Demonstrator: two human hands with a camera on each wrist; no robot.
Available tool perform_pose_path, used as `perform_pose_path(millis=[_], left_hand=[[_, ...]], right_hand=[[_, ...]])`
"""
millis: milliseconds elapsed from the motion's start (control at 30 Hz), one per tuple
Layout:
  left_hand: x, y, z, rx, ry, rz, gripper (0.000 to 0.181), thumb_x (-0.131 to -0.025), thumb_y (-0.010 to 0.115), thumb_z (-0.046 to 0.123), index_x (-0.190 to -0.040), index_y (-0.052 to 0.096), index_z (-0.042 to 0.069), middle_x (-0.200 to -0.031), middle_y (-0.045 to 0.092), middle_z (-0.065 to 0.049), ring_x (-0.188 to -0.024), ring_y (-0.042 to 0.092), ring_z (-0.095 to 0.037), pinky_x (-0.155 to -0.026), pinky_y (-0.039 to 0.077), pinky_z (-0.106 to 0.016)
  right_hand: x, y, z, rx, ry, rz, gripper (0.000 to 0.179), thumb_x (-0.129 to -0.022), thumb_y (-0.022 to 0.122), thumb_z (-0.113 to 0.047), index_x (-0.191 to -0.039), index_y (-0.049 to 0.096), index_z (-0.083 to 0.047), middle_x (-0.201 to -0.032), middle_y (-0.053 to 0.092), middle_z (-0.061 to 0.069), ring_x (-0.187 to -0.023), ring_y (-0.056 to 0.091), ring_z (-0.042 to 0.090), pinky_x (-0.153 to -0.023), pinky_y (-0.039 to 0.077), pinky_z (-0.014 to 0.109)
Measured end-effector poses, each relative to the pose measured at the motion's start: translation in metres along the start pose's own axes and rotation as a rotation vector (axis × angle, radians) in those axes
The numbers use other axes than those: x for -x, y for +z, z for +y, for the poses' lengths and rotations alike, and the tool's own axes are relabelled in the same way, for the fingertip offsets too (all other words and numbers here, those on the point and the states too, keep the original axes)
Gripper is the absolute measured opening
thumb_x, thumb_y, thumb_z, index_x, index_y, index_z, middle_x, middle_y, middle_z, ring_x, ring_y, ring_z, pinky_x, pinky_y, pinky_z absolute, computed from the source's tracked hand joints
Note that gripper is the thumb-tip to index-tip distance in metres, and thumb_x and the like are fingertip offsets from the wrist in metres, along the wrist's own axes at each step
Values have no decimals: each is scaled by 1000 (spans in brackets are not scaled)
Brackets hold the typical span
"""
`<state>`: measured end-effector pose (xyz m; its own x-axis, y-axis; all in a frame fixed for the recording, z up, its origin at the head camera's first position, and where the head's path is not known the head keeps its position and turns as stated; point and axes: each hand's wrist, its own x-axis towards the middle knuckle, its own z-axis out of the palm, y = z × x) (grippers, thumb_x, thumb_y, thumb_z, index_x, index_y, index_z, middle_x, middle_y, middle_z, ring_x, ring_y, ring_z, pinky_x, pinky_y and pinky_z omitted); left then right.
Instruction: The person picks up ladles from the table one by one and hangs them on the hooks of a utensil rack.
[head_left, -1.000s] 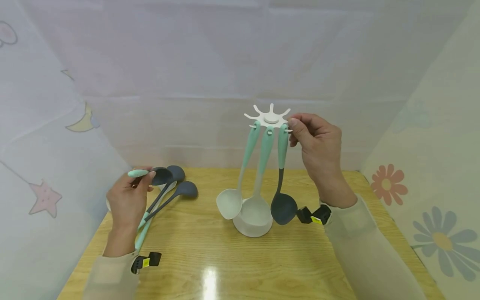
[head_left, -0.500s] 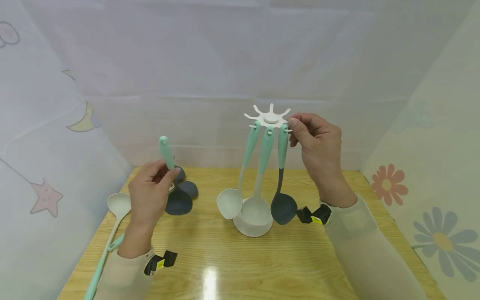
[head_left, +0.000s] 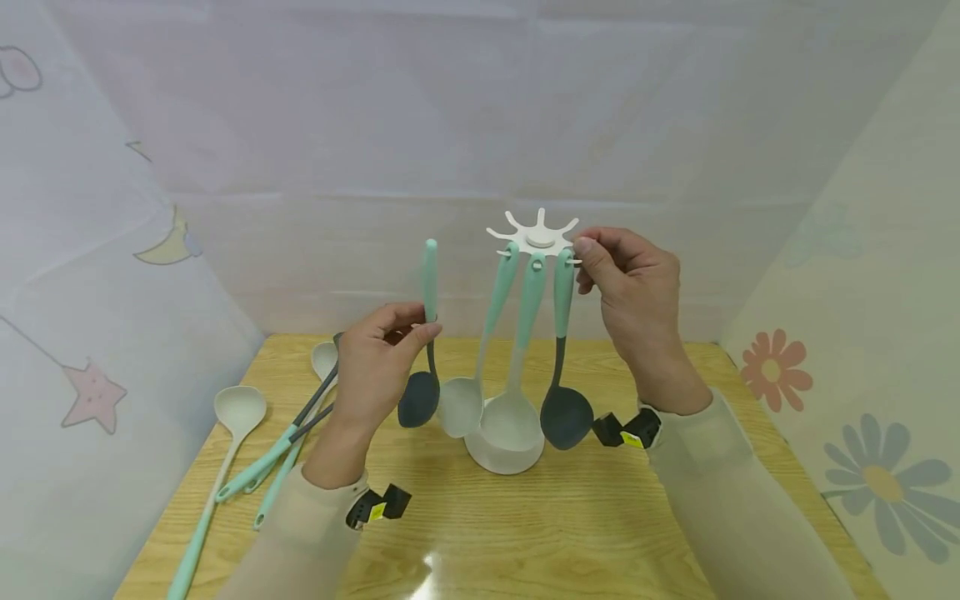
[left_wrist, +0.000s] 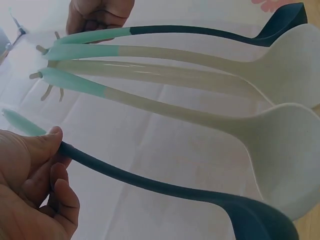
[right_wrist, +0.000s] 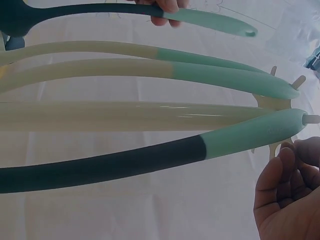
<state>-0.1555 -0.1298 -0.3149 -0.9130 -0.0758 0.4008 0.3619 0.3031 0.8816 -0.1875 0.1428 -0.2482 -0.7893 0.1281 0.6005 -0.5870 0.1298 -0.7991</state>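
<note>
In the head view my left hand (head_left: 375,367) pinches a dark ladle (head_left: 418,402) where its mint handle meets the shaft. The ladle stands upright, bowl down, just left of a white utensil rack (head_left: 541,240) with radiating hooks. My right hand (head_left: 637,287) pinches the rack's right edge by a hook. A cream ladle (head_left: 458,408), a second cream ladle (head_left: 512,429) and a hanging dark ladle (head_left: 567,418) hang from the hooks by their handle holes. In the left wrist view the held dark ladle (left_wrist: 145,186) is apart from the hanging ones.
On the left of the wooden table (head_left: 465,533) lies a long cream ladle (head_left: 240,408) with a mint handle. Beside it several utensils cross, including a small cream-headed one (head_left: 324,360); my left hand partly covers them. The rack's round white base (head_left: 504,458) stands behind the hanging ladles.
My left hand has carried the dark ladle rightward from the utensil pile towards the rack, turning it upright with its handle up. My right hand stays at the rack.
</note>
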Motion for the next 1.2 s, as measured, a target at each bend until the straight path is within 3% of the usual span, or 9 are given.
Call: perform_pose_path(millis=[200, 367, 567, 1000, 1200], left_hand=[[-15, 10, 7, -32, 2, -39, 26, -98, 79, 21, -122, 80, 12, -98, 78, -8, -81, 62, -19, -60, 44, -24], [-24, 15, 7, -64, -14, -67, 30, -99, 77, 22, -128, 78, 13, -103, 78, -8, -84, 63, -19, -60, 45, -23], [-32, 20, 6, -84, 6, -59, 29, -99, 78, 21, -126, 79, 13, -104, 79, -7, -85, 65, -17, -61, 47, -22], [-39, 34, 4, -19, 54, -52, 28, -97, 79, 16, -123, 79, 8, -109, 80, -11, -79, 67, -16, -61, 47, -19], [-38, 45, -1, -15, 122, -39, 25, -95, 80, 12, -119, 81, 6, -107, 80, -14, -83, 70, -20, -66, 51, -19]], right_hand=[[0, 1, 0, -5, 4, -7, 20, -101, 73, -11, -105, 75, 8, -79, 72, -4, -64, 61, 13, -64, 56, 22], [0, 1, 0, 3, -1, -6, 22, -101, 73, -11, -106, 75, 10, -79, 72, -5, -64, 61, 13, -63, 56, 22], [0, 1, 1, -3, -6, -5, 22, -101, 73, -11, -106, 74, 10, -79, 72, -5, -64, 61, 13, -63, 56, 22], [1, 0, 1, -17, 5, 7, 20, -100, 74, -12, -104, 75, 7, -79, 72, -4, -64, 61, 13, -63, 56, 22], [1, -1, 1, -12, 6, 8, 19, -101, 74, -12, -104, 76, 6, -79, 73, -3, -64, 61, 14, -64, 56, 22]])
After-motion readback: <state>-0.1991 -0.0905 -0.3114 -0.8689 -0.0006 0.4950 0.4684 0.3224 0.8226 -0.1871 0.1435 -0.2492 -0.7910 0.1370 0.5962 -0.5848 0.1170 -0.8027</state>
